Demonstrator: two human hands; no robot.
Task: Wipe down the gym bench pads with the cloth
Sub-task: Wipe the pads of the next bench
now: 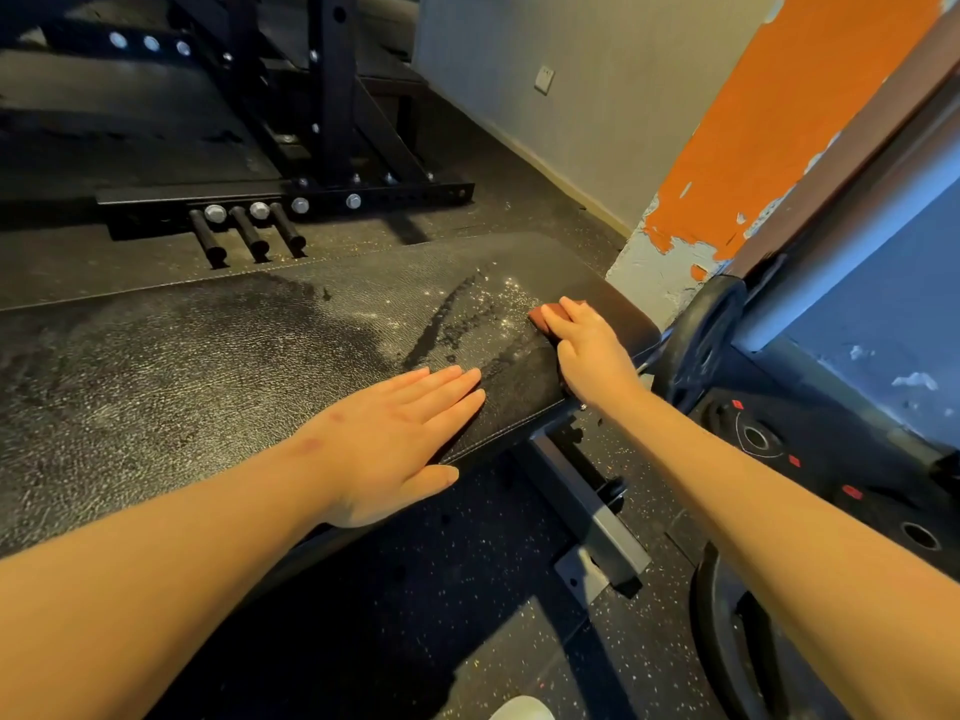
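A long black textured bench pad (218,356) runs across the view from the left to its rounded right end. Wet streaks and glistening droplets show on the pad near that end. My left hand (400,433) lies flat on the pad's near edge, fingers straight and together. My right hand (587,350) presses a reddish-brown cloth (545,317) onto the pad's right end, fingers curled over it. Most of the cloth is hidden under the hand.
The bench's steel leg and foot (582,511) stand below the pad on speckled rubber floor. A black rack base with three pegs (249,231) sits beyond the pad. Weight plates (706,345) lean at the right by an orange-and-grey pillar (727,174).
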